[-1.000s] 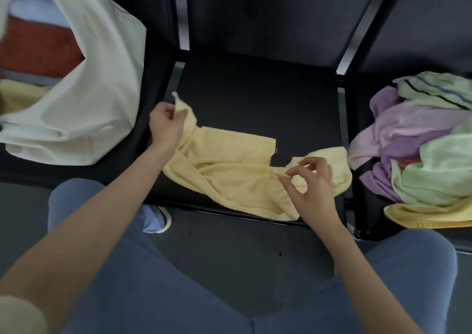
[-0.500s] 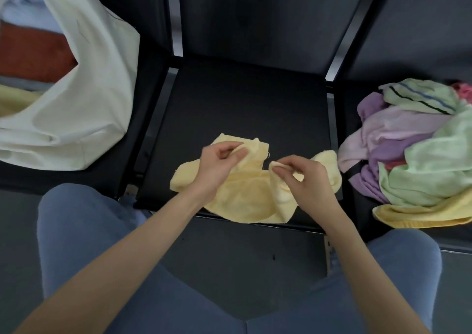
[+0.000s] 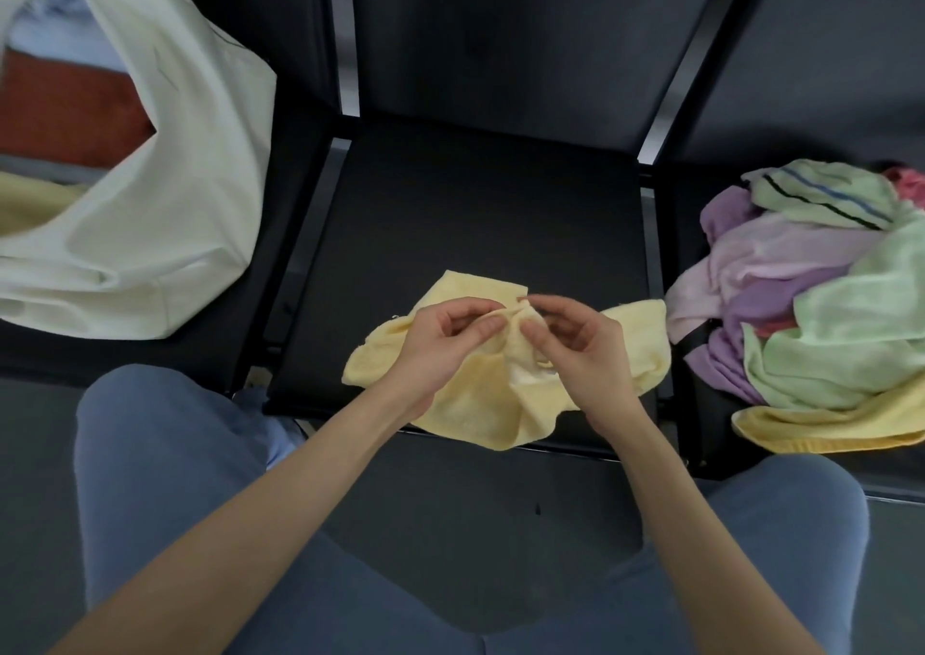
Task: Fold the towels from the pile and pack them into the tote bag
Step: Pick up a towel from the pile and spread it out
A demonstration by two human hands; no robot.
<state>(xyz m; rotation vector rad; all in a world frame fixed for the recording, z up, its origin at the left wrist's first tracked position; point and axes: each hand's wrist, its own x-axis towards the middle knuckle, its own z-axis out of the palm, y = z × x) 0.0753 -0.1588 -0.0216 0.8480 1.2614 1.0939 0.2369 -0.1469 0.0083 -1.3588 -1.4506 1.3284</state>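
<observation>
A pale yellow towel (image 3: pixel 475 404) lies bunched on the front of the middle black seat (image 3: pixel 475 213). My left hand (image 3: pixel 440 341) and my right hand (image 3: pixel 575 349) meet over its middle, each pinching a corner or edge of the towel between thumb and fingers. The cream tote bag (image 3: pixel 165 193) sits on the left seat, its mouth open, with an orange, a pale blue and a yellow towel inside. The pile of towels (image 3: pixel 821 304) in purple, pink, light green and yellow rests on the right seat.
Metal bars (image 3: pixel 345 53) separate the dark seat backs. My knees in blue jeans (image 3: pixel 165 479) are below the seat's front edge, with dark floor between them.
My left hand carried its corner of the yellow towel from the seat's left side to the middle, meeting my right hand. The towel went from spread out to gathered.
</observation>
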